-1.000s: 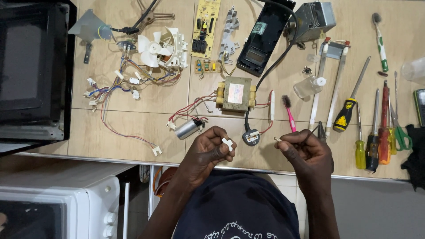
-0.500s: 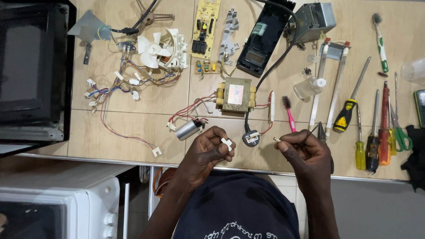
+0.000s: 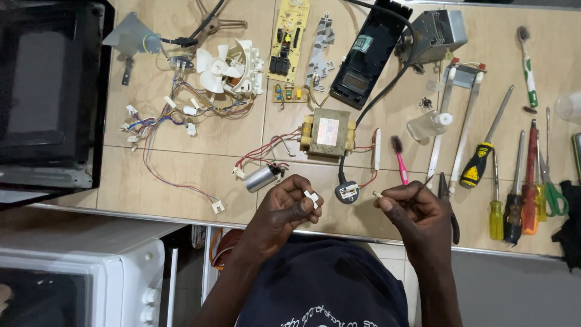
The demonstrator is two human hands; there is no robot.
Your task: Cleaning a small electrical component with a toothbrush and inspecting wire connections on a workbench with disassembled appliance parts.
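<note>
Tan wooden workbench [image 3: 181, 175] lay strewn with electronics. Left hand [image 3: 284, 209] pinched small white plastic connector [image 3: 311, 198] at near edge. Right hand [image 3: 414, 209] pinched thin dark-handled tool [image 3: 422, 184], beside black mains plug [image 3: 348, 192]. Boxy yellow transformer [image 3: 328, 132] sat farther back.

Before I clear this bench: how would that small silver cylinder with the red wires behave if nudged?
The silver cylinder lies on its side on the wooden bench, so it would probably roll. Its red wires run toward the transformer block and would likely tug and check it. It looks metal, so perhaps heavy for its size.
</note>
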